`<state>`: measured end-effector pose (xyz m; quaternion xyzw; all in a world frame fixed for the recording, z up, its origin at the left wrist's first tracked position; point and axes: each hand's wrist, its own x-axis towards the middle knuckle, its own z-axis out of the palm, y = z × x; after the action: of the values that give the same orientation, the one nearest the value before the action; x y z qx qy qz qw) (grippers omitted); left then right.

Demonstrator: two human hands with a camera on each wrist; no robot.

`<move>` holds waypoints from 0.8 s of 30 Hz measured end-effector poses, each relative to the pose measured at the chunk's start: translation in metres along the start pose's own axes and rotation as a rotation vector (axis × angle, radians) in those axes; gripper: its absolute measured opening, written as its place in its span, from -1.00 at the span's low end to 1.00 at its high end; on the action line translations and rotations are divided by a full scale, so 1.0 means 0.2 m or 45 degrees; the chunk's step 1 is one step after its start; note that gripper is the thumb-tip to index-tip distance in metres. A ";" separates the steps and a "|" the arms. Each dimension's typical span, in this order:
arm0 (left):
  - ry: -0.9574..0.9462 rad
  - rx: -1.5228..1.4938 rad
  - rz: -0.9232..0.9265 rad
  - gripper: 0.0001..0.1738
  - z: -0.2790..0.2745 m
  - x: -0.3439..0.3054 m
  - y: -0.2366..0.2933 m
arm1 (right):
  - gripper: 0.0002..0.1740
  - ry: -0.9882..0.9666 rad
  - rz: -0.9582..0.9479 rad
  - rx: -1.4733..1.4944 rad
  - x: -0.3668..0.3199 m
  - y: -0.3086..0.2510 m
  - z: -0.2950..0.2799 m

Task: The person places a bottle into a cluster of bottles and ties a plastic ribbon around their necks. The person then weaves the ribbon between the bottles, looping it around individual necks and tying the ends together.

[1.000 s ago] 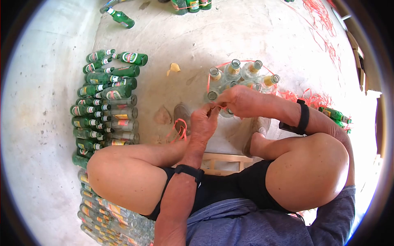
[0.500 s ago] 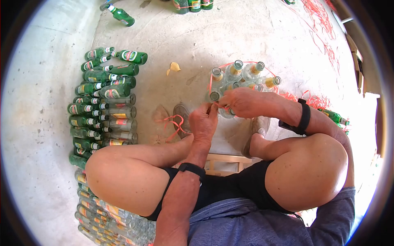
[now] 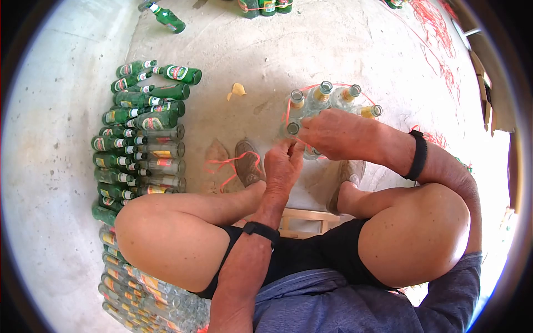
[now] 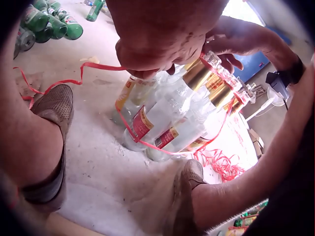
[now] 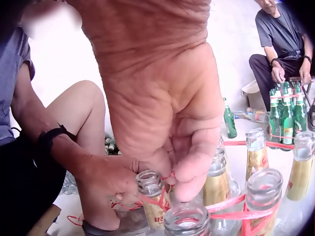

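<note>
A cluster of clear glass bottles (image 3: 297,100) with gold neck labels stands upright, ringed by pink plastic strapping (image 4: 162,149). At the cluster's near side, my left hand (image 3: 284,165) pinches the strapping, whose loose tail (image 4: 81,78) trails left over a shoe. My right hand (image 3: 336,134) is bent over the bottle necks, hiding several of them in the head view. In the right wrist view its curled fingers (image 5: 194,164) hold strapping close to one bottle mouth (image 5: 149,180). Both sets of fingertips are close together beside this neck.
Rows of green bottles (image 3: 119,116) and clear bottles (image 3: 161,166) lie along the left. Pink strapping lies tangled (image 3: 433,25) at the back right. A wooden stool (image 3: 308,216) is between the legs. Another person (image 5: 283,39) sits behind tied green bottles (image 5: 288,115).
My right hand has rolled and shifted over more of the bottle necks. My left hand has moved slightly right. The strapping's loose tail has swung and spread across the left shoe.
</note>
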<state>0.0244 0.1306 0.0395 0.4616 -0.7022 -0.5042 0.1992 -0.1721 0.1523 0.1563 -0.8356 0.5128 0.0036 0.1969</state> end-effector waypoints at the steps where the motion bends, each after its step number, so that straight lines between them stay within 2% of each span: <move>1: -0.023 -0.011 -0.015 -0.67 0.00 0.00 0.01 | -0.93 -0.091 0.037 0.006 0.00 0.00 -0.02; 6: -0.054 -0.062 0.019 -0.70 -0.01 0.00 0.04 | -0.86 -0.498 0.269 -0.050 0.04 -0.02 -0.20; 9: -0.067 -0.090 0.021 -0.71 -0.01 0.00 0.04 | -0.84 -0.507 0.276 0.001 0.01 0.01 -0.22; 12: -0.058 -0.150 0.064 -0.74 -0.01 0.00 0.05 | -0.88 -0.489 0.321 0.101 -0.01 0.02 -0.24; 15: -0.089 -0.165 0.067 -0.77 -0.02 0.00 0.08 | -0.92 -0.154 0.161 0.184 -0.07 0.03 -0.24; 18: -0.101 -0.147 0.079 -0.79 -0.02 0.01 0.09 | -0.91 0.131 -0.027 0.576 -0.10 0.10 -0.17; 24: -0.065 -0.107 0.086 -0.81 -0.01 0.02 0.07 | -0.88 -0.043 0.308 0.777 -0.12 0.11 -0.19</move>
<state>0.0181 0.1272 0.0518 0.4159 -0.7005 -0.5377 0.2173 -0.2090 0.1516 0.1896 -0.6708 0.5826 -0.1130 0.4448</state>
